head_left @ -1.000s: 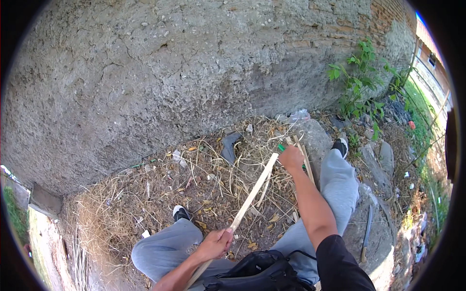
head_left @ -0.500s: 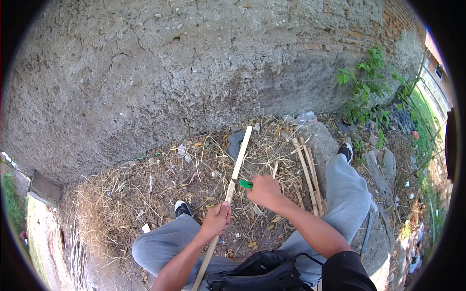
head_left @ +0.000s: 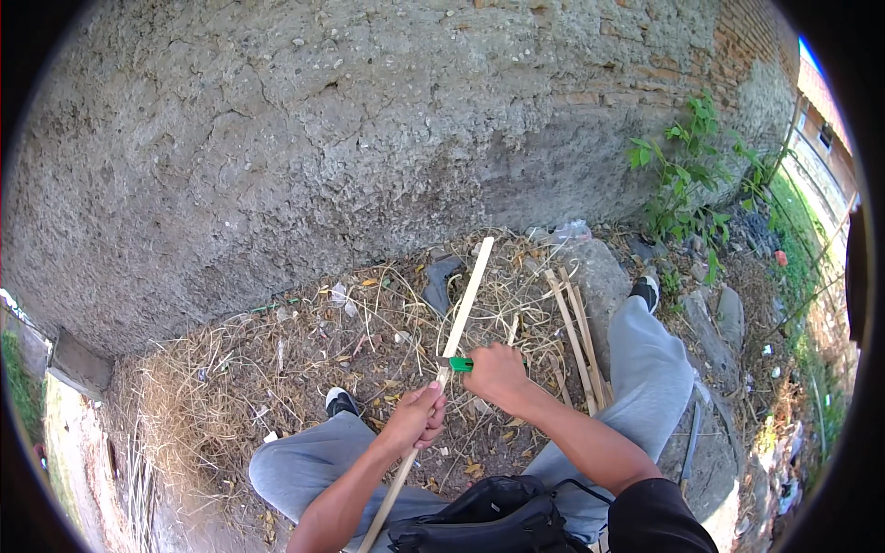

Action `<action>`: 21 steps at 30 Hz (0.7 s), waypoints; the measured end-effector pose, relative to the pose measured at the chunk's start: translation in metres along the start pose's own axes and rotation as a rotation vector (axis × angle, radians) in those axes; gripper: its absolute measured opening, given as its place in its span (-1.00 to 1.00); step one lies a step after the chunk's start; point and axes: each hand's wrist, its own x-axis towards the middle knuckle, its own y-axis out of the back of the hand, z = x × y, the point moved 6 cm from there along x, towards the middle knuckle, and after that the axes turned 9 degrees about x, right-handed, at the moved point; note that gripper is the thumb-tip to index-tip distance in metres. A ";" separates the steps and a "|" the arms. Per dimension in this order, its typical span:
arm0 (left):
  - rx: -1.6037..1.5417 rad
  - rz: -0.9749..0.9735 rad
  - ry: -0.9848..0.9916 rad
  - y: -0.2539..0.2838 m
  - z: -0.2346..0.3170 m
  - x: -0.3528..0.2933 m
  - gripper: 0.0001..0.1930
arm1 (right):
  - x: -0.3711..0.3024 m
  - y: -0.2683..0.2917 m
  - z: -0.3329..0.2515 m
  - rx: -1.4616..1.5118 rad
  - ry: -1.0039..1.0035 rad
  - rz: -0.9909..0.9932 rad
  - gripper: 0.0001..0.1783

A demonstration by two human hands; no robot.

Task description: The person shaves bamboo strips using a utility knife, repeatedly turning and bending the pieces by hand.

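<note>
A long pale strip of wood or bamboo (head_left: 472, 293) runs at a slant from near my lap up toward the wall. My left hand (head_left: 415, 419) is wrapped around its lower middle, thumb on top. Just above that, my right hand (head_left: 496, 376) grips a green-handled utility knife (head_left: 459, 365), its fingers closed over most of the handle. The short blade lies against the strip, a little way above my left thumb. How deep the edge sits in the strip cannot be made out.
Beside my right leg, several more strips (head_left: 573, 332) lean by a large stone (head_left: 599, 288). A long-bladed tool (head_left: 691, 442) lies farther right. Dry shavings and leaves litter the ground. A rough wall (head_left: 369, 138) rises ahead; a black bag (head_left: 489, 516) rests at my lap.
The knife has slid a short way down along the strip, closer to my left hand. The strip's far end has swung slightly right. Both hands keep their grips.
</note>
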 end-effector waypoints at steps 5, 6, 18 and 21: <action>-0.183 -0.167 0.051 -0.003 -0.004 0.004 -0.54 | -0.001 0.004 -0.002 -0.002 -0.001 0.004 -0.72; -0.184 -0.167 0.049 -0.004 -0.007 0.007 -0.54 | -0.002 0.005 -0.004 -0.015 0.015 0.006 -0.73; -0.269 -0.368 0.036 -0.008 -0.005 0.007 -0.59 | -0.007 0.042 -0.026 0.069 0.036 0.084 -0.71; -0.421 -0.440 0.057 -0.008 -0.006 0.006 -0.61 | -0.003 0.074 -0.024 0.142 0.025 0.189 -0.65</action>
